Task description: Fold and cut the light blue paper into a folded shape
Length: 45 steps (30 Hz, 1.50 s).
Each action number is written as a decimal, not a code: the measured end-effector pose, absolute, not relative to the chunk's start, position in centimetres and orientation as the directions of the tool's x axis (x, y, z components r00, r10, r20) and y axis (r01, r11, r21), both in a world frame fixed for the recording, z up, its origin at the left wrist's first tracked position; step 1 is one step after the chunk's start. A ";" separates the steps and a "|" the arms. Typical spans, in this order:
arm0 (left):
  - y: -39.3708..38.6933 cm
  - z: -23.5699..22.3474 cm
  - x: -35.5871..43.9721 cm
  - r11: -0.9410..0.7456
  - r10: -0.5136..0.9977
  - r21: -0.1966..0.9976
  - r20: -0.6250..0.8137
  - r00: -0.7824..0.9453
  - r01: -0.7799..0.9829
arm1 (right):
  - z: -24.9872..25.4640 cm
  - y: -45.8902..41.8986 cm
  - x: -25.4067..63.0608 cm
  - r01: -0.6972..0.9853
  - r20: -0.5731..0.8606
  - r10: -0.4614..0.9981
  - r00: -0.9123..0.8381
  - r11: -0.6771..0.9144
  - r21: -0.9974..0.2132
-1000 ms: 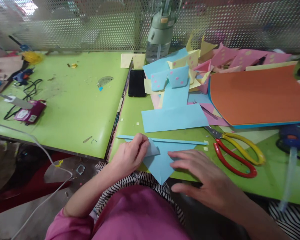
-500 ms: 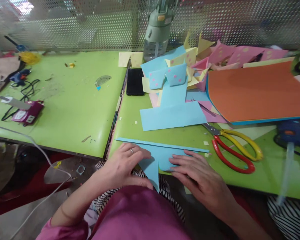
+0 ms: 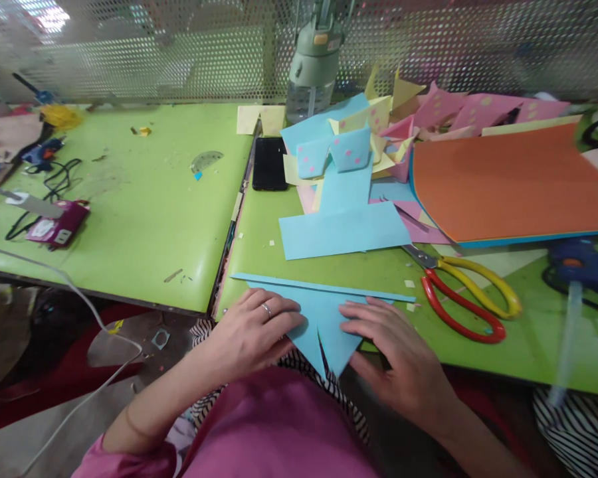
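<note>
A light blue paper piece (image 3: 313,309) lies at the table's front edge, its long upper border folded into a narrow strip. Below, it tapers to two points that hang past the edge, with a slit between them. My left hand (image 3: 256,328) holds the left side, fingers on top and the thumb mostly hidden. On the right side, my right hand (image 3: 396,348) has its fingers on the paper and its thumb low by the right flap's edge. Just behind lies a plain blue paper strip (image 3: 346,230). Scissors with red and yellow handles (image 3: 463,289) rest to the right.
Behind are a black phone (image 3: 270,164), a water bottle (image 3: 313,70) and dotted paper cutouts (image 3: 351,149). Orange sheets (image 3: 513,186) and a blue glue gun (image 3: 575,265) lie right. A protractor (image 3: 206,161) and a purple power adapter (image 3: 60,224) sit left.
The right flap, bent under before, now lies spread with its point showing beside the left one. My left thumb has gone out of sight and the slit has opened slightly.
</note>
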State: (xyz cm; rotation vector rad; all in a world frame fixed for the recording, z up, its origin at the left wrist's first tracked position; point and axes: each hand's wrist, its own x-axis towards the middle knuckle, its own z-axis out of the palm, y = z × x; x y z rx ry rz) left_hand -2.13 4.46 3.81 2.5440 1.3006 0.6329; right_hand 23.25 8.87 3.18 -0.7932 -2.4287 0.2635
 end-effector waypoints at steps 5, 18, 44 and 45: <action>4.4 3.1 -1.6 -0.661 0.736 0.318 0.453 0.503 0.680 | 2.2 8.6 23.4 0.460 0.555 0.508 -0.659 0.856 -0.236; 4.4 2.5 0.0 -0.500 0.831 0.345 0.451 0.326 0.794 | 2.6 7.7 22.3 0.673 0.433 0.797 -0.421 0.594 -0.440; 5.0 3.8 0.0 -0.467 0.884 0.515 0.279 0.374 0.719 | 2.9 7.7 21.0 0.684 0.416 0.769 -0.486 0.631 -0.367; 5.0 3.9 0.0 -0.474 0.881 0.512 0.284 0.380 0.717 | 2.9 7.7 21.0 0.681 0.416 0.767 -0.489 0.633 -0.368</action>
